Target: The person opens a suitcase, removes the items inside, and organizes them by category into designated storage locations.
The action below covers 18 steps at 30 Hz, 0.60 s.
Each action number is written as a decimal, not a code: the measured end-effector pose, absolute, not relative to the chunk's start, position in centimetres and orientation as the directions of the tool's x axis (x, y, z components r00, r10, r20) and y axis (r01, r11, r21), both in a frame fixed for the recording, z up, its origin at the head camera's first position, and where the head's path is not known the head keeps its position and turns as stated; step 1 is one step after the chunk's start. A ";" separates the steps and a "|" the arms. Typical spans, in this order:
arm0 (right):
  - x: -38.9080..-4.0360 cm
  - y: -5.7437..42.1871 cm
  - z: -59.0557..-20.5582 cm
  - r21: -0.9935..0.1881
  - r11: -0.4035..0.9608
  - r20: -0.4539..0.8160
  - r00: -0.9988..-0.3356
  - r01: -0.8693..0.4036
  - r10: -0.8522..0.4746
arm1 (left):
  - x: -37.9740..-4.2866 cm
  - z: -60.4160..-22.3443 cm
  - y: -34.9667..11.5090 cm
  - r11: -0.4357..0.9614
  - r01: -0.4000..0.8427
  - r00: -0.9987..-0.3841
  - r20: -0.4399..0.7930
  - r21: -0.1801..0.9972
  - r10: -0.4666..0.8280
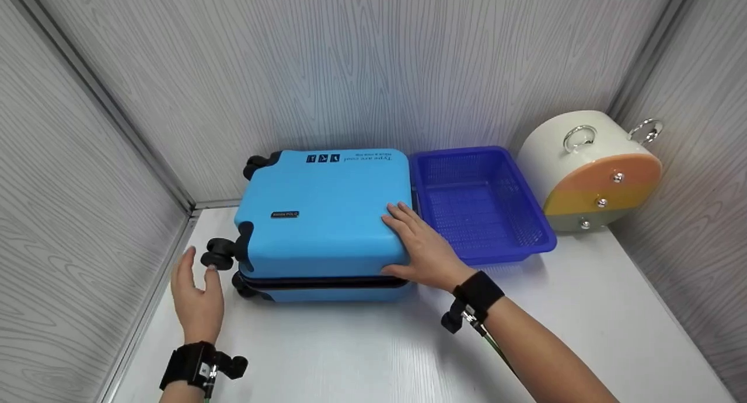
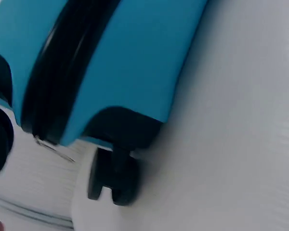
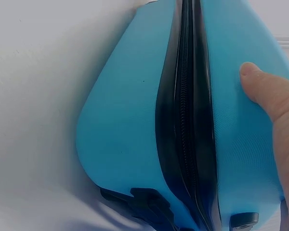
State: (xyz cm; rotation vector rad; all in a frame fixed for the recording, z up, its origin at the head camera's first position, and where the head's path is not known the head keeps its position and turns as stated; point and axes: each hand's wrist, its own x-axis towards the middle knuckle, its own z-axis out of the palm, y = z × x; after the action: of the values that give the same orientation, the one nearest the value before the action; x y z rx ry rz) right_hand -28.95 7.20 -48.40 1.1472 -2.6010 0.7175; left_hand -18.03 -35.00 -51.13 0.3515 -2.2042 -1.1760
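Nearest us, a white tabletop (image 1: 327, 356) runs under everything, and two black wrist straps (image 1: 189, 365) cross its near part, one on each arm. At the left, we see the left hand (image 1: 198, 301) beside the near-left corner of a blue hard-shell suitcase (image 1: 327, 210), its thumb and fingers set wide around the side of a black caster wheel (image 1: 219, 254). The left wrist view catches only fingertips at its edge, so we can't fairly say whether the thumb touches that wheel. The right hand (image 1: 429, 251) lies on the suitcase's near-right corner, fingers spread on the top shell, thumb out straight along the near side above the black zipper band (image 3: 185, 96).

The one suitcase lies flat at centre-left, wheels to the left. We judge its shell stiff and smooth, a little slippery under flat palms, bulky but moderate in weight if it is packed lightly; it looks hardy rather than fragile. The rounded corners and lower edges seem the surest hold, since the casters would swivel. In the head view we count three caster sets, one nameplate (image 1: 285, 214) and, toward the far edge, three dark pictograms (image 1: 323, 158).

Just right stands one blue plastic basket (image 1: 508, 254); farther right, one drum-shaped cabinet (image 1: 583, 175) with three knobs and two metal rings. One wood-grain panel (image 1: 362, 65) closes the far side.
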 end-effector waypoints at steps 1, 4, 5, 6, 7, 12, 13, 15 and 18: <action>-28.9 7.2 -48.4 -0.349 0.582 0.371 -0.678 -0.735 -0.634 | -18.3 -50.4 -34.5 0.627 0.114 -0.769 0.468 0.771 -0.436; -28.9 7.1 -48.4 -0.350 0.586 0.368 -0.683 -0.731 -0.631 | -19.6 -48.3 -32.9 0.786 0.288 -0.757 0.633 0.546 -0.162; -28.9 7.2 -48.4 -0.350 0.586 0.368 -0.682 -0.731 -0.631 | -20.1 -47.6 -32.2 0.822 0.329 -0.759 0.648 0.465 -0.063; -28.9 7.2 -48.4 -0.348 0.587 0.368 -0.683 -0.730 -0.631 | -20.5 -47.2 -31.6 0.850 0.352 -0.768 0.640 0.391 0.024; -28.8 7.2 -48.4 -0.348 0.589 0.368 -0.684 -0.730 -0.631 | -21.0 -46.7 -31.0 0.870 0.367 -0.783 0.614 0.330 0.098; -28.8 7.1 -48.5 -0.340 0.583 0.374 -0.675 -0.738 -0.636 | -22.6 -45.9 -29.4 0.930 0.328 -0.889 0.387 0.167 0.244; -28.8 7.1 -48.5 -0.340 0.583 0.373 -0.675 -0.738 -0.637 | -22.8 -45.9 -29.3 0.936 0.317 -0.902 0.354 0.154 0.247; -28.9 7.1 -48.5 -0.341 0.583 0.372 -0.676 -0.737 -0.636 | -23.0 -46.0 -29.3 0.944 0.302 -0.916 0.316 0.136 0.247; -28.9 7.1 -48.6 -0.340 0.585 0.375 -0.677 -0.736 -0.633 | -23.1 -46.0 -29.1 0.947 0.293 -0.920 0.308 0.132 0.242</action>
State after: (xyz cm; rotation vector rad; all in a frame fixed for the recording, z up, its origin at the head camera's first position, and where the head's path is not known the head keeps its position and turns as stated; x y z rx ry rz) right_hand -28.88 7.08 -48.56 1.1406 -2.6013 0.7053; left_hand -23.05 -29.14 -46.01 -0.3945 -2.8107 -0.2540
